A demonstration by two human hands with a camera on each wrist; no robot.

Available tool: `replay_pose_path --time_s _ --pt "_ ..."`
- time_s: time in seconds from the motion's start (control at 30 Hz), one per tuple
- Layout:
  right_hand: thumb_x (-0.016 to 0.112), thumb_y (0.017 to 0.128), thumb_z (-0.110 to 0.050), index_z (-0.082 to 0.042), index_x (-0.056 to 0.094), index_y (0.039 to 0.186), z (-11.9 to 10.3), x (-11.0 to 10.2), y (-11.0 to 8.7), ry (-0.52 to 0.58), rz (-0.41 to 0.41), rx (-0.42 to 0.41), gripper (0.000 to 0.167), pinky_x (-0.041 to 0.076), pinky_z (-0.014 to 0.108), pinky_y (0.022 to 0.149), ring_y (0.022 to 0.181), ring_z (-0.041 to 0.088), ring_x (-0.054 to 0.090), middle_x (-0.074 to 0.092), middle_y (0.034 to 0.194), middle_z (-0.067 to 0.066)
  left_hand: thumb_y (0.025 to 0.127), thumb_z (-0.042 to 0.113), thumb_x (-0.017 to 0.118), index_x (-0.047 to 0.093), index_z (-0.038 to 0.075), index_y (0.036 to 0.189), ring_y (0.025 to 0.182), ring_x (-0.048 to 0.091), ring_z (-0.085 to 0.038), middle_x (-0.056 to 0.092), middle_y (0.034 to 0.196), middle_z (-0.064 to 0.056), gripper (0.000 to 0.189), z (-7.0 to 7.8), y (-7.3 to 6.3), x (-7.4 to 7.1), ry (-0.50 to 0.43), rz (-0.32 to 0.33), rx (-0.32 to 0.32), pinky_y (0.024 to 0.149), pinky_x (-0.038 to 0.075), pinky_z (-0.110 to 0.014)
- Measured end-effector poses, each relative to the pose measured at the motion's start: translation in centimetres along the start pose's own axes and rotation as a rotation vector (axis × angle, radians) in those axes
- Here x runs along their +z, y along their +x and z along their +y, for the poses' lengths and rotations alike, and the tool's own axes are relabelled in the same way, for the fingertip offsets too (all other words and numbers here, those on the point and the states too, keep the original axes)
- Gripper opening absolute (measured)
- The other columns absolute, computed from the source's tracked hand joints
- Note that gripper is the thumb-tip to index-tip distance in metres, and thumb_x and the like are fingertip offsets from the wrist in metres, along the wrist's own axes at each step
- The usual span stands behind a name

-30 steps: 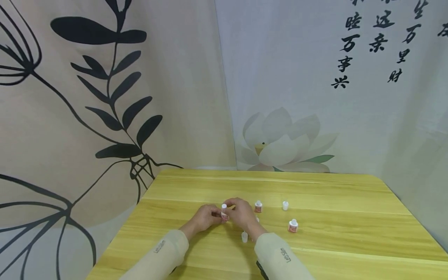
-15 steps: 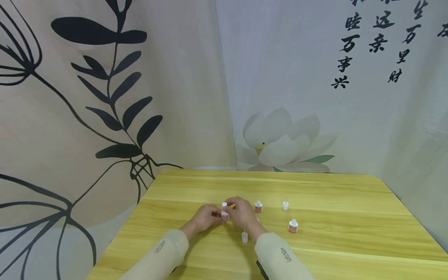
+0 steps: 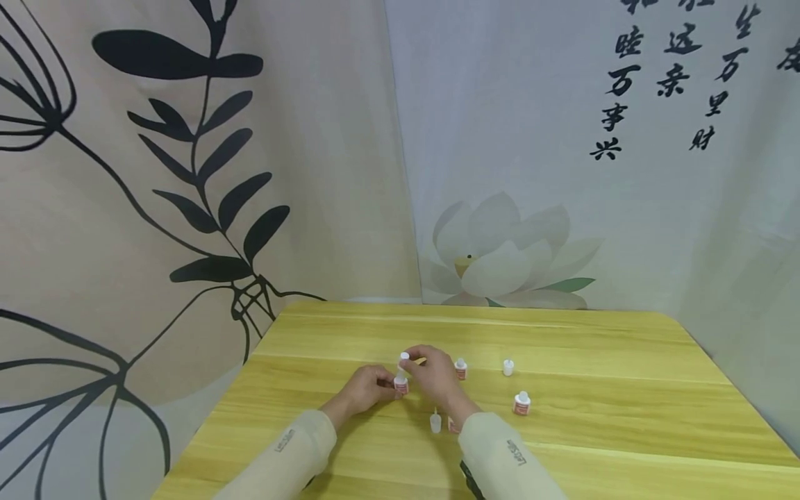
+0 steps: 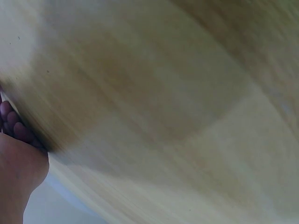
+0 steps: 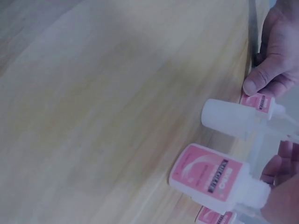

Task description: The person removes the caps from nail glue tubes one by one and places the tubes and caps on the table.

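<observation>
My left hand holds a small nail glue bottle with a pink label upright on the wooden table. In the right wrist view its thumb and fingers pinch the label side of that bottle. Just above the bottle, my right hand pinches a white cap between thumb and fingers. Whether the cap's stem is still in the neck, I cannot tell. A loose white brush cap stands near my right wrist, beside another glue bottle partly hidden by that wrist. Only part of the left hand shows in the left wrist view.
Beyond my right hand stands one more glue bottle. Further right are a loose white cap and a glue bottle. The wooden table ends at a printed curtain behind.
My right hand has risen slightly with the white cap, which now sits higher above the bottle. The left hand and its bottle have stayed nearly still.
</observation>
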State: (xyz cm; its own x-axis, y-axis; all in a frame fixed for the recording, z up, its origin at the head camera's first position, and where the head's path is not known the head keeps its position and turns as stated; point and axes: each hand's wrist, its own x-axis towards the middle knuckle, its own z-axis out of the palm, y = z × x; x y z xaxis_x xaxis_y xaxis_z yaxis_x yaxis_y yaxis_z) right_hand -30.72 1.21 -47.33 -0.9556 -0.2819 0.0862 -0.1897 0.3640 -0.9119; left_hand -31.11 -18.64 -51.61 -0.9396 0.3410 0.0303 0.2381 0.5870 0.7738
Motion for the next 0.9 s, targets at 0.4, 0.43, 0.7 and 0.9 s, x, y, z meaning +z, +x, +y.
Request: replay_pose_path --time_s 0.4,0.43,0.7,0.9 --pt "0.064 0.098 -0.028 -0.011 0.068 0.116 -0.5 -0.5 -0.1 0.044 0.055 -0.035 0.025 0.052 0.033 0.071 0.088 0.018 0.059 0.065 0.107 0.0 0.088 0.017 0.077 0.078 0.012 0.095 0.087 0.061 -0.012 0.068 0.089 0.005 0.009 -0.2 0.1 0.1 0.013 0.006 0.017 0.081 0.052 -0.034" --pt "0.064 0.098 -0.028 -0.011 0.068 0.116 -0.5 -0.5 -0.1 0.043 0.063 -0.036 0.025 0.051 0.033 0.07 0.088 0.018 0.059 0.065 0.106 0.0 0.088 0.016 0.076 0.077 0.011 0.095 0.087 0.062 -0.012 0.068 0.09 0.005 0.008 -0.1 0.1 0.1 0.007 0.005 0.021 0.081 0.052 -0.034" --pt "0.066 0.097 -0.028 -0.011 0.07 0.112 -0.7 -0.4 -0.1 0.039 0.139 -0.041 0.023 0.05 0.032 0.067 0.083 0.017 0.058 0.065 0.098 0.0 0.088 0.018 0.076 0.077 0.011 0.093 0.088 0.061 -0.013 0.067 0.091 0.004 0.009 0.3 -0.1 0.1 0.008 0.009 0.029 0.08 0.053 -0.035" --pt "0.068 0.095 -0.028 -0.011 0.07 0.107 -1.0 -0.3 -0.4 0.021 0.177 -0.028 0.02 0.049 0.031 0.064 0.079 0.015 0.059 0.066 0.095 0.0 0.088 0.02 0.077 0.077 0.012 0.093 0.088 0.061 -0.012 0.068 0.092 0.005 0.01 0.1 -0.1 0.1 0.013 0.013 0.03 0.08 0.053 -0.033"
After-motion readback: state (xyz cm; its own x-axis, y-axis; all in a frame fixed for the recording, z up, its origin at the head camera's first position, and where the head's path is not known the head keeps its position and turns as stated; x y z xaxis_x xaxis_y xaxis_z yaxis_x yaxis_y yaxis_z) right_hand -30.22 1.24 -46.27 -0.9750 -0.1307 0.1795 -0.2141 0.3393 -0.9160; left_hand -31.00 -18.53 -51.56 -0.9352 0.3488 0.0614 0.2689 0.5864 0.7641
